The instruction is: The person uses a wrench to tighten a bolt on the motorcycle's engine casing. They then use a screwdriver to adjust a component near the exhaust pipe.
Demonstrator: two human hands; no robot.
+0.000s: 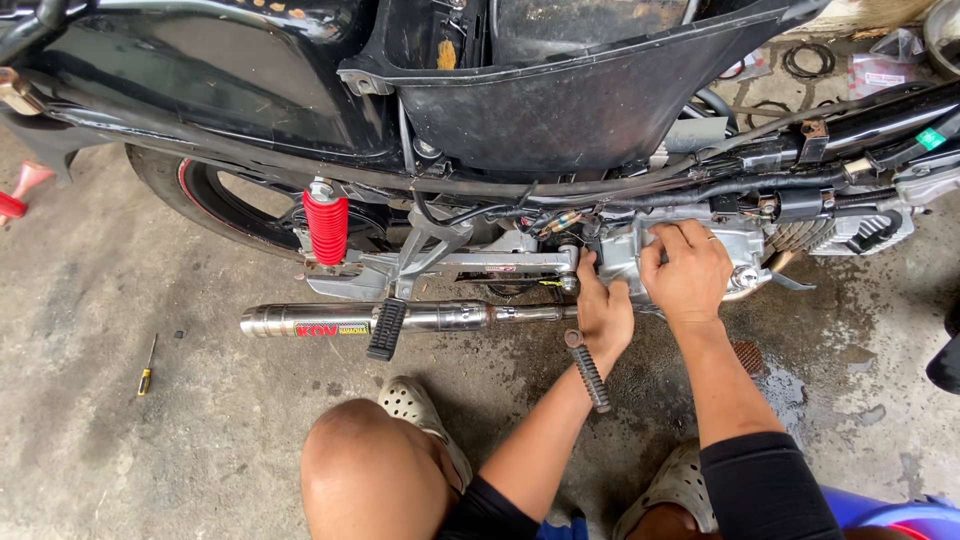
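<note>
Grime coats the silver engine cover [625, 262], where the left hand [603, 312] and right hand [688, 272] press with fingers loosely spread.

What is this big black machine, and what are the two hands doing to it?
It is a motorcycle parked on a concrete floor. The picture comes from a camera on the person's head, looking down, so you see their own knee and arms. The left hand and the right hand both press on the grey metal engine case low on the bike. I cannot tell if they hold a small part. The red coil is a spring that softens bumps. The shiny pipe lets out exhaust. A small screwdriver lies on the floor.
</note>
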